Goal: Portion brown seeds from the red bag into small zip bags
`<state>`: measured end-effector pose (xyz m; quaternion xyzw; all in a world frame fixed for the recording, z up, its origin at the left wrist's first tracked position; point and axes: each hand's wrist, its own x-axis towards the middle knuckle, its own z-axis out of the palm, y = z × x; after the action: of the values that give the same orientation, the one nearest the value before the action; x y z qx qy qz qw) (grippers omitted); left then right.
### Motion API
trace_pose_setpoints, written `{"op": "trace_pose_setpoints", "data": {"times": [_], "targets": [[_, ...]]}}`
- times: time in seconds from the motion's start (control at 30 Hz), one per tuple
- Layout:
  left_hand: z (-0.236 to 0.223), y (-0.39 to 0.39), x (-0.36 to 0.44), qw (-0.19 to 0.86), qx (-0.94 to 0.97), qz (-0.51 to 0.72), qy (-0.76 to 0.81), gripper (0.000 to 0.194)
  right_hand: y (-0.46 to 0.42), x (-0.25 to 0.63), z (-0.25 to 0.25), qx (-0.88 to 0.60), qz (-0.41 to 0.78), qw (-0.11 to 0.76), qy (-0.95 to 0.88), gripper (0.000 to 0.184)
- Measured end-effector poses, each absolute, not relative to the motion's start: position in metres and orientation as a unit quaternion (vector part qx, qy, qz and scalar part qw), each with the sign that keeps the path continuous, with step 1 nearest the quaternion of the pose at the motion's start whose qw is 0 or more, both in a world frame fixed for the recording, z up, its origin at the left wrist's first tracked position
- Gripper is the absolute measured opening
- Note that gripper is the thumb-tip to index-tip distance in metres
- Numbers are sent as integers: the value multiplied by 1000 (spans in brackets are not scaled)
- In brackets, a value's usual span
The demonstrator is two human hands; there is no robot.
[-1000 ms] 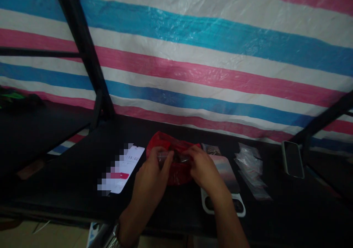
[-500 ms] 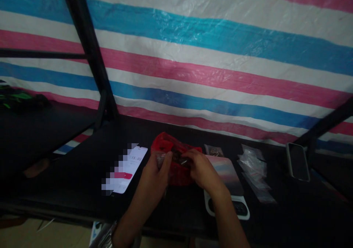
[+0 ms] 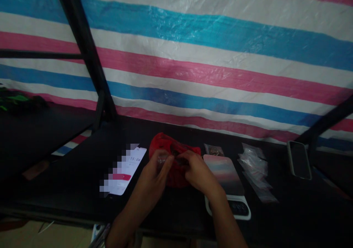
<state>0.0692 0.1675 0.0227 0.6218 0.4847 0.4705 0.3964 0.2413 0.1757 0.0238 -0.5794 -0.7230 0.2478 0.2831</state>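
Observation:
A red plastic bag (image 3: 178,176) lies open on the black table, with dark brown contents at its mouth. Above its left side, my left hand (image 3: 157,169) is closed on a small clear plastic bag (image 3: 162,160), thumb toward the right. My right hand (image 3: 197,169) is at the mouth of the red bag, fingertips pinched together close to my left thumb. What those fingers hold is dark and too blurred to name. A white kitchen scale (image 3: 224,178) stands just right of the red bag, partly behind my right forearm.
A lit phone showing a timer (image 3: 129,171) lies to the left. Beyond the scale is a small filled clear bag (image 3: 214,150); several flat clear bags (image 3: 256,171) overlap to its right. Another phone (image 3: 299,160) leans near the right frame post. A striped sheet (image 3: 193,68) hangs behind.
My right fingers have drawn in toward my left thumb over the red bag's mouth. My left hand keeps its hold on the clear bag. The view has shifted slightly.

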Motion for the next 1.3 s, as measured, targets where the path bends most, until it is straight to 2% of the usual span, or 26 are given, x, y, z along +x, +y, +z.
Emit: {"op": "trace_pose_setpoints", "data": {"times": [0.2,0.37,0.5,0.67,0.77,0.83,1.03,1.13,1.3], "targets": [[21,171,69,374,613,487,497,28,177,227,27,-587,229,257,-733,60],[24,173,67,345,568,529,528,30,180,221,24,-570,271,331,-701,61],[28,174,67,344,550,542,534,32,182,219,21,-558,352,371,-653,65],[25,175,70,348,527,571,524,36,186,230,17,-526,459,435,-569,47],[22,175,73,325,544,585,507,35,186,243,19,-509,487,466,-536,35],[20,175,75,312,563,574,506,35,184,252,21,-505,491,483,-520,33],[15,173,85,365,608,482,515,42,173,270,40,-489,474,522,-513,36],[12,174,90,377,634,456,498,40,167,269,51,-482,448,503,-560,37],[7,174,96,377,664,454,458,36,158,257,62,-481,273,467,-690,40]]}}
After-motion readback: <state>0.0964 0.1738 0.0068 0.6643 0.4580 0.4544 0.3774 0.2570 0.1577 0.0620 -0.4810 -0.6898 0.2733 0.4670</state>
